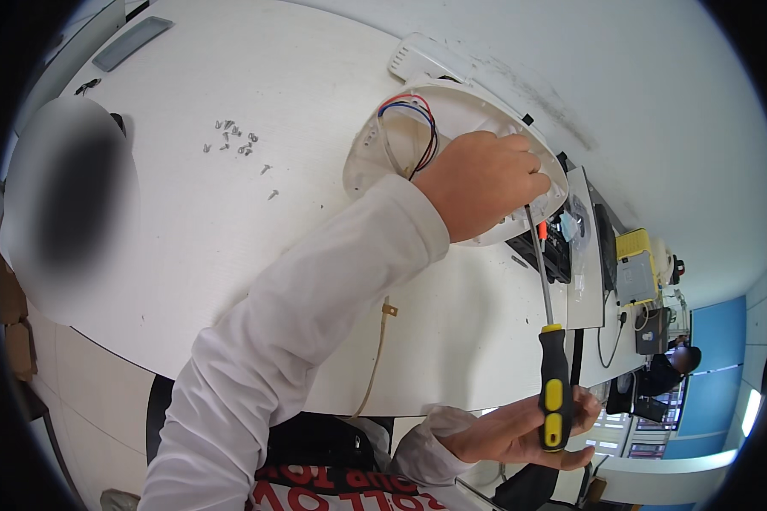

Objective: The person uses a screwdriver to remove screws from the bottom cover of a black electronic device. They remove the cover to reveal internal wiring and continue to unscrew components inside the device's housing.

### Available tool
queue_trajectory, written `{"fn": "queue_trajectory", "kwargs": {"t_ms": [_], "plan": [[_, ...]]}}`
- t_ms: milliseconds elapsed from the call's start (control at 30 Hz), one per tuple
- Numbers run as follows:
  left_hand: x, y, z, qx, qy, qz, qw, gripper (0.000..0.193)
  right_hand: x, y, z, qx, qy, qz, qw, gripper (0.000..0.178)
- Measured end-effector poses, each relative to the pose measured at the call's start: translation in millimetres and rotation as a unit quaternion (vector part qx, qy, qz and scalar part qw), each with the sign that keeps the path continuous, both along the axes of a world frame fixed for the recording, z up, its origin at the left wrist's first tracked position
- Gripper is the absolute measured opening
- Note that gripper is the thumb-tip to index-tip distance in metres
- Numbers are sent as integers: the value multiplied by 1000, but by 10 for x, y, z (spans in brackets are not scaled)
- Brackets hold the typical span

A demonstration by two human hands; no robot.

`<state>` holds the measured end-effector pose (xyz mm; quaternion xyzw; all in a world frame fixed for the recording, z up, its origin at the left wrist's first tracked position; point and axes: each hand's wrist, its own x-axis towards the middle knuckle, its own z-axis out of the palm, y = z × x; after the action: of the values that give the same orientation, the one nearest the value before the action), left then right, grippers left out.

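A white plastic shell (362,162), rounded and hollow, is tilted up at the far side of the table with its inside facing me. Red, blue and black wires (435,128) loop inside its left part. My left hand (486,183) reaches into the shell, fingers curled near its right end; what they pinch is hidden. Down at the lower right, my right hand (520,430) holds the black and yellow handle of a screwdriver (554,375). Its long metal shaft points up to the shell's lower right rim, just below my left fingers, where the tip is hard to see.
Several loose screws (237,134) lie on the white table (315,68) at left. A tan cable with a small metal tab (389,310) hangs over the near edge. A blurred rounded object (68,204) stands far left. Black tool case (556,255) behind the shell; a person (669,366) sits far right.
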<state>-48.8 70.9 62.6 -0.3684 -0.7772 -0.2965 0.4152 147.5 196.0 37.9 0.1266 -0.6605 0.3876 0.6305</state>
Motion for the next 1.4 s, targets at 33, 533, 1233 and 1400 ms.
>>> {"fn": "queue_trajectory", "kwargs": {"t_ms": [33, 533, 1233, 1400], "plan": [[0, -9, -21, 1, 1, 3, 1000, 13, -33, -58, -4, 2, -9, -58, 998, 51], [-24, -7, -70, -2, 5, -10, 1000, 8, -29, 140, -36, 44, 6, -4, 999, 34], [-2, 26, 19, 25, 27, 18, 999, 11, 25, 230, -17, -111, 17, -31, 993, 26], [62, -59, 178, 75, 25, -4, 997, 9, 31, 221, -41, -117, 13, -54, 992, 27]]}}
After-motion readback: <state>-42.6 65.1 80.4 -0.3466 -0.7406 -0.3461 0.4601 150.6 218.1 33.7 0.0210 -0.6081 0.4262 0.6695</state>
